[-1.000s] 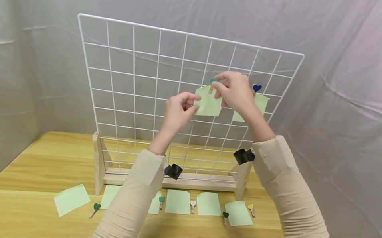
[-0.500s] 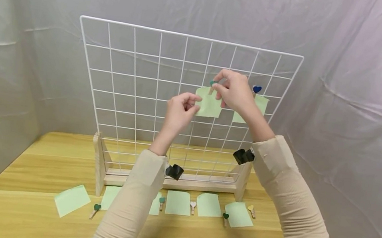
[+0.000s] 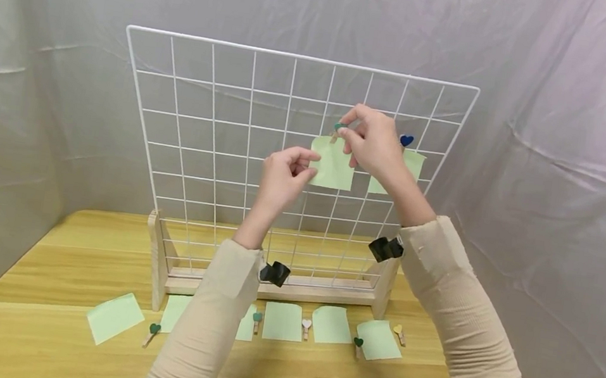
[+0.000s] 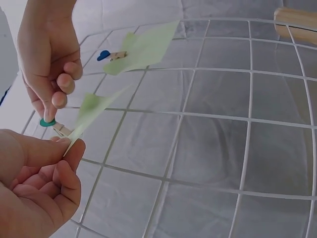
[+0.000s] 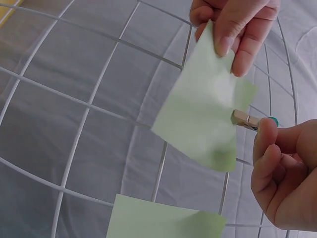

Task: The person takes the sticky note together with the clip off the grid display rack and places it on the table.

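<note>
At the left edge of a pale green paper sheet (image 3: 333, 169), my left hand (image 3: 283, 177) pinches it between thumb and fingers. My right hand (image 3: 375, 142) pinches the teal heart end of a small wooden clothespin (image 5: 246, 120), whose tip is at the sheet's top edge. The sheet is in front of a white wire grid panel (image 3: 297, 56); whether the clothespin also grips a wire cannot be told. To the right, a second green sheet (image 3: 412, 168) hangs on the grid from a clothespin with a blue heart (image 3: 406, 140), partly behind my right hand.
A wooden stand (image 3: 272, 292) holds the grid upright on the wooden table (image 3: 71, 248). Along the table's front lie several green sheets (image 3: 283, 322) and heart clothespins, among them a white one (image 3: 305, 328) and a yellow one (image 3: 398, 330). My left forearm covers part of this row.
The teal clothespin has shifted slightly up and tilted, so less of it overlaps the sheet. My right hand has risen a little with it; the left stays nearly in place.
</note>
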### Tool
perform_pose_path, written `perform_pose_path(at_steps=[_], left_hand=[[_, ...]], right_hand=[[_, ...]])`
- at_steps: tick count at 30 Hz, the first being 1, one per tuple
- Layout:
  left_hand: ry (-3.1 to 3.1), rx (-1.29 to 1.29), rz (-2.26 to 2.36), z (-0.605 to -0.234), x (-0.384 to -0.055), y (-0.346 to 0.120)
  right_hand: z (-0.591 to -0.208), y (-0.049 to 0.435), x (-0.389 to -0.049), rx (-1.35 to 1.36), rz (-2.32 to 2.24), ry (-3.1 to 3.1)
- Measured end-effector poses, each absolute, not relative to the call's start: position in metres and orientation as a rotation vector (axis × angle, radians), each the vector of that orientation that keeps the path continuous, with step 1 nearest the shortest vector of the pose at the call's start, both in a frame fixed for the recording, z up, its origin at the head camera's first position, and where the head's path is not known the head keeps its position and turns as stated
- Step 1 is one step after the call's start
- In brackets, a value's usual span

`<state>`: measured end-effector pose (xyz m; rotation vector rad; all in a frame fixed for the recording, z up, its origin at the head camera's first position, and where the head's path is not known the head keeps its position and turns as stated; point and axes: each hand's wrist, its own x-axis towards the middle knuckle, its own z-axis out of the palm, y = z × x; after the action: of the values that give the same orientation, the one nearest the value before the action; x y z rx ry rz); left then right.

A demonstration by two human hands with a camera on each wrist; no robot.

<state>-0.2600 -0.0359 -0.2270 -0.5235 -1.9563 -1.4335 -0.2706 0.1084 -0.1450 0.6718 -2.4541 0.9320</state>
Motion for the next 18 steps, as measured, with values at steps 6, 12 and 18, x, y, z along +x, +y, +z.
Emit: perform_pose_path(at_steps=[6,12,18], left_hand=[[-1.968,-0.515,-1.447,-0.228,-0.258,-0.037],[-1.962,-0.518,-1.438,-0.228,-0.255,-0.038],[-1.976,-0.516,-1.46,-0.229,-0.251,-0.039]], right_hand=[[-0.148,0.109,-0.271,0.69,0.991,-2.384],[-0.149,0.113,-0.271,0.71,1.06,-2.276],[-0.151,0.119,-0.269,0.679,1.096,-2.201]])
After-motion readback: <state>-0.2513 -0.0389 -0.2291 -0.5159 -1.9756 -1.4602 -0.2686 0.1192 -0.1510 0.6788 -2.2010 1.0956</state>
